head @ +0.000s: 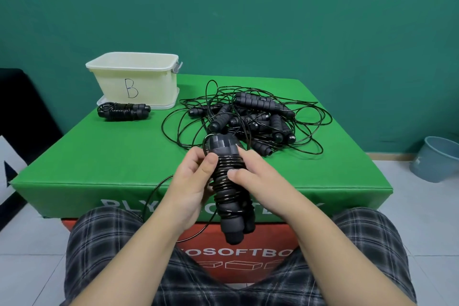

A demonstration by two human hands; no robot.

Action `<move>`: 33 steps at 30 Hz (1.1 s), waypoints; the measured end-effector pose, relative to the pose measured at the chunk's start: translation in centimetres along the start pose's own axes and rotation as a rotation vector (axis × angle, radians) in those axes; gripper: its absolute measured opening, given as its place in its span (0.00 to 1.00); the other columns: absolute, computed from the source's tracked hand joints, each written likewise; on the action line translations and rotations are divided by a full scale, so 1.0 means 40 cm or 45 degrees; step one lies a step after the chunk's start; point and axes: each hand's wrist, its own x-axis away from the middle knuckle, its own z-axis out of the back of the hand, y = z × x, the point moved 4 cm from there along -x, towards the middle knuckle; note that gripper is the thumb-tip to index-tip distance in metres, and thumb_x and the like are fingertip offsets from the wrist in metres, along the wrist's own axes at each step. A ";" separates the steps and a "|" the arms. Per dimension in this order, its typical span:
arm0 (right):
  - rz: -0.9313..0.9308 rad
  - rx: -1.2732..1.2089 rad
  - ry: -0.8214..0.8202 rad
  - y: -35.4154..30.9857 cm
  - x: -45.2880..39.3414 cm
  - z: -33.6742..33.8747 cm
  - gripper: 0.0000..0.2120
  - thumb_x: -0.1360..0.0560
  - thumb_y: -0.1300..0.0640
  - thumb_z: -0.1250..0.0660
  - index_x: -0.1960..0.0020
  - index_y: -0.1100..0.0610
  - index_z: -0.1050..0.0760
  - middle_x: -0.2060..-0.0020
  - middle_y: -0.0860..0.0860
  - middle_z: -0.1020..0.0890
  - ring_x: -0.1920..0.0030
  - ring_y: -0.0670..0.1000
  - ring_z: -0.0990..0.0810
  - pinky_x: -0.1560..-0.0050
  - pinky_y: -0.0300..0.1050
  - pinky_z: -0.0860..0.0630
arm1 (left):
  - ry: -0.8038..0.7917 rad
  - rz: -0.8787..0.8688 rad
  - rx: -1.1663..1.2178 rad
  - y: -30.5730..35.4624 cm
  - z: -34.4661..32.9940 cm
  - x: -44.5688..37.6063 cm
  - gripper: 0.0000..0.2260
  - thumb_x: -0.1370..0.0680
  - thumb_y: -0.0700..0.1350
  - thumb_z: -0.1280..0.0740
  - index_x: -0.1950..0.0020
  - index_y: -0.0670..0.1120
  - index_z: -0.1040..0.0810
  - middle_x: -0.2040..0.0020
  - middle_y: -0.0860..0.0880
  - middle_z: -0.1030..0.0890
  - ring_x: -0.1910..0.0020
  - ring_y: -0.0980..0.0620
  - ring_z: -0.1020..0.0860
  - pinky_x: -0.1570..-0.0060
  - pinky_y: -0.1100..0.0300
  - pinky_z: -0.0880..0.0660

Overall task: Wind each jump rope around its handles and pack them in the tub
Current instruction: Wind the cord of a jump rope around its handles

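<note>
Green padded box (99,156) serves as worktop. Tangled pile of ropes (250,119) far right, awaiting winding. Tub (134,82) far left, open for packing; one wound rope (123,111) lies just in front of it, not yet inside. Handle pair (229,189) held upright near centre. Left hand (191,189) grips bundle, thumb pinning coils; right hand (258,181) curls round opposite side, steadying wraps. Loose cord tail (159,189) hangs below left, likely still to wind.

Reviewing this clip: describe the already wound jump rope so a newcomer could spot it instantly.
Find the cream tub marked B at the green box's far left corner. The wound rope lies just in front of it, alone. Unlike the tangled pile, its cord is coiled tight around both handles.
</note>
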 end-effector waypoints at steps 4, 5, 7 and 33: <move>-0.032 0.049 0.113 0.013 0.005 -0.009 0.29 0.22 0.56 0.38 0.24 0.47 0.44 0.35 0.43 0.33 0.46 0.42 0.28 0.44 0.34 0.32 | 0.172 -0.050 -0.100 0.007 0.012 -0.009 0.09 0.33 0.52 0.28 0.68 0.54 0.26 0.66 0.52 0.24 0.66 0.53 0.29 0.62 0.55 0.34; 0.032 0.056 0.182 0.008 0.008 -0.008 0.29 0.23 0.57 0.36 0.26 0.42 0.41 0.35 0.42 0.33 0.48 0.41 0.26 0.45 0.36 0.28 | 0.221 -0.071 -0.123 0.010 0.015 -0.009 0.11 0.33 0.51 0.26 0.66 0.53 0.28 0.68 0.55 0.24 0.67 0.56 0.29 0.64 0.57 0.34; 0.181 0.093 0.250 -0.003 0.008 -0.011 0.26 0.25 0.58 0.32 0.35 0.35 0.35 0.34 0.43 0.34 0.43 0.40 0.26 0.45 0.42 0.23 | 0.296 -0.117 -0.235 0.010 0.019 -0.006 0.15 0.35 0.51 0.25 0.63 0.48 0.30 0.69 0.58 0.23 0.69 0.59 0.27 0.65 0.58 0.32; 0.152 -0.227 0.521 0.054 0.008 -0.044 0.11 0.22 0.61 0.35 0.54 0.44 0.25 0.62 0.38 0.19 0.58 0.36 0.22 0.54 0.32 0.27 | 0.232 0.262 -0.207 -0.032 -0.027 0.017 0.32 0.37 0.59 0.30 0.39 0.44 0.28 0.49 0.43 0.18 0.52 0.45 0.19 0.47 0.42 0.23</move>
